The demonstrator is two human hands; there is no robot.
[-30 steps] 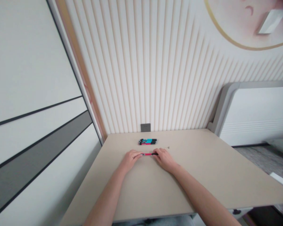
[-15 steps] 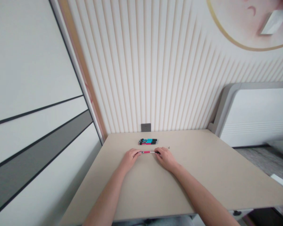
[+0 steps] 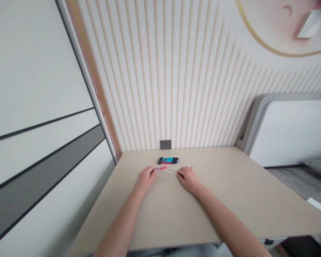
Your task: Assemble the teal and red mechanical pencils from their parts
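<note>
My left hand (image 3: 146, 178) is closed on a red pen barrel (image 3: 162, 167), whose open end points right. In my right hand (image 3: 187, 176) is the black end of a pen, with a thin white refill (image 3: 171, 172) sticking out to the left. A gap separates the barrel from the refill. Just beyond both hands, several pens (image 3: 168, 160) with teal, red and black parts lie side by side on the beige table (image 3: 160, 214). A tiny dark piece (image 3: 192, 167) rests behind my right hand.
A dark socket (image 3: 165, 144) is set in the ribbed wall behind the table. Left of the table stands a white and grey cabinet (image 3: 42, 157). A pale headboard (image 3: 291, 132) is at the right.
The red barrel and the white refill have come apart. My left hand has tilted the barrel up and away from the refill. My right hand has barely moved.
</note>
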